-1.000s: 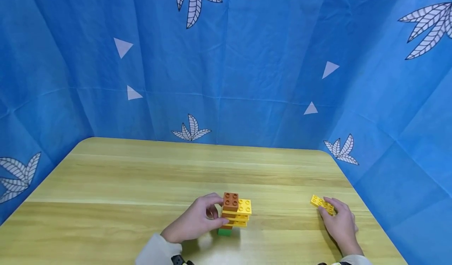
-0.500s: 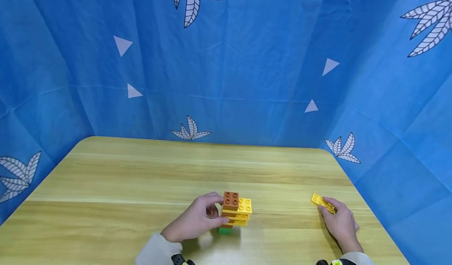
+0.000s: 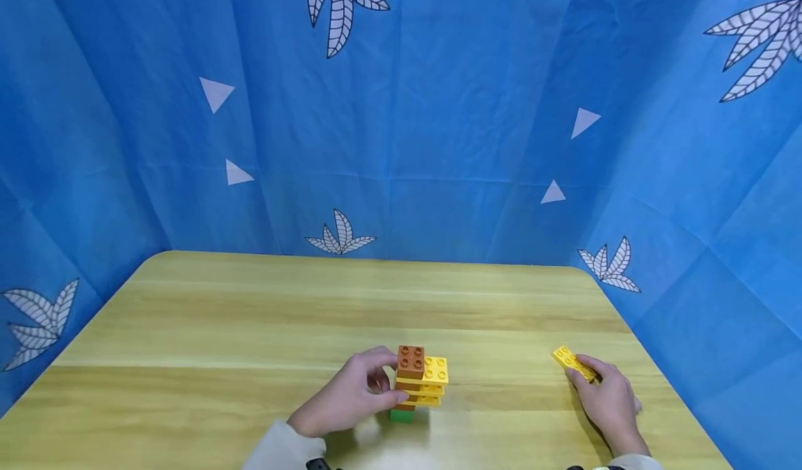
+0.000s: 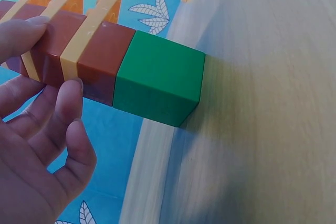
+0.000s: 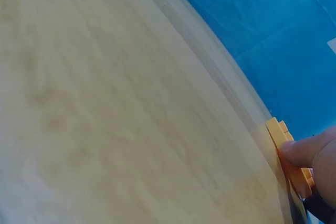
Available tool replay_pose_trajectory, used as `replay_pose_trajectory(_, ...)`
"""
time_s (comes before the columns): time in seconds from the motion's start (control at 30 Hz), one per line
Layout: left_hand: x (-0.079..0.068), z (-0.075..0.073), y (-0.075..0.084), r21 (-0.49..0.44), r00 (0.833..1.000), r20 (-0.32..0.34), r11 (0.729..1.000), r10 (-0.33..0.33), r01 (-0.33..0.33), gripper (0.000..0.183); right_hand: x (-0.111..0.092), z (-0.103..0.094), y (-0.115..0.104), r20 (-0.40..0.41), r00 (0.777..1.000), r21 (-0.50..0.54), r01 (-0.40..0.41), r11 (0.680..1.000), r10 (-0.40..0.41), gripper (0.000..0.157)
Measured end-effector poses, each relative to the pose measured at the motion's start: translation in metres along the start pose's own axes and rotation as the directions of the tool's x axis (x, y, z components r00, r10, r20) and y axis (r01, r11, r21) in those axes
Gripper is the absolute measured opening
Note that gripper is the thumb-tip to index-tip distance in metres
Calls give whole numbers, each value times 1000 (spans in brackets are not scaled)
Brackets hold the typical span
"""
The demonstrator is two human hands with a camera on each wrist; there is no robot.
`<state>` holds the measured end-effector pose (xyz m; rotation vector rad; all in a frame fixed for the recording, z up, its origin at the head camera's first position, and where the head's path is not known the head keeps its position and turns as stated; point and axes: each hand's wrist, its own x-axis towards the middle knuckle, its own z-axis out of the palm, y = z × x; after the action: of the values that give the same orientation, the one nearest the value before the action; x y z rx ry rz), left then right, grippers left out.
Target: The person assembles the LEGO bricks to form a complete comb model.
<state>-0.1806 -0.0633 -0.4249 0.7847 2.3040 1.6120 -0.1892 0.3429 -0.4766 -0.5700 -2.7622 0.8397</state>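
A tower of building bricks stands near the middle front of the table. A green brick (image 4: 160, 72) forms its base, and brown bricks (image 3: 410, 363) alternate with yellow flat bricks (image 3: 436, 370) above, up to a brown one on top. The yellow ones jut out to the right. My left hand (image 3: 351, 395) holds the tower from its left side, thumb on the near face and fingers behind. Far to the right, my right hand (image 3: 606, 402) pinches a loose yellow flat brick (image 3: 564, 356), studs up. In the right wrist view only the thumb and part of this yellow brick (image 5: 274, 129) show.
The wooden table (image 3: 250, 317) has rounded far corners. Its right edge (image 3: 664, 379) runs close beside my right hand. A blue patterned curtain (image 3: 388, 108) hangs behind the table and along both sides.
The left hand keeps its hold on the tower, which stays in place. At the right, the pinched yellow brick has turned slightly in the fingers. The head view has shifted a little.
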Motion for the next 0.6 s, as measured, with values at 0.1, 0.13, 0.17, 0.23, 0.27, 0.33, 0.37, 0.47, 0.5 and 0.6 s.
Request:
replay_pose_trajectory(0.1,-2,2,0,3,1000,-8,1000,2,-2,30,0,0,1,5,1000,11,-2,1000,2,49)
replay_pose_trajectory(0.13,-3,3,1,3,1000,-11,1000,3,-3,29,-1,0,2,2,1000,20,-2,1000,2,49)
replay_pose_trajectory(0.17,-4,3,1,3,1000,-14,1000,3,-3,28,-1,-1,2,-1,1000,31,-4,1000,4,50)
replay_pose_trajectory(0.23,-5,4,2,-1,1000,-16,1000,0,0,27,-2,-1,2,-8,1000,55,-13,998,14,51)
replay_pose_trajectory(0.27,-5,4,2,0,1000,-18,1000,2,-2,27,-3,-2,2,-12,1000,74,-19,997,20,51)
replay_pose_trajectory(0.33,-5,5,2,7,1000,-16,1000,10,-10,27,-5,-3,3,-11,999,111,-35,993,36,53)
replay_pose_trajectory(0.37,-5,6,2,9,1000,-13,1000,15,-15,28,-6,-4,4,-9,999,131,-51,990,52,54)
replay_pose_trajectory(0.47,-5,8,1,13,999,-5,999,34,-34,29,-8,-7,6,-5,996,186,-92,978,95,57)
replay_pose_trajectory(0.5,-5,9,1,14,999,-3,999,38,-38,30,-9,-8,6,-2,994,199,-102,975,105,58)
replay_pose_trajectory(0.6,-6,9,3,14,999,-12,999,38,-37,30,-8,-11,1,-4,994,222,-106,969,109,58)
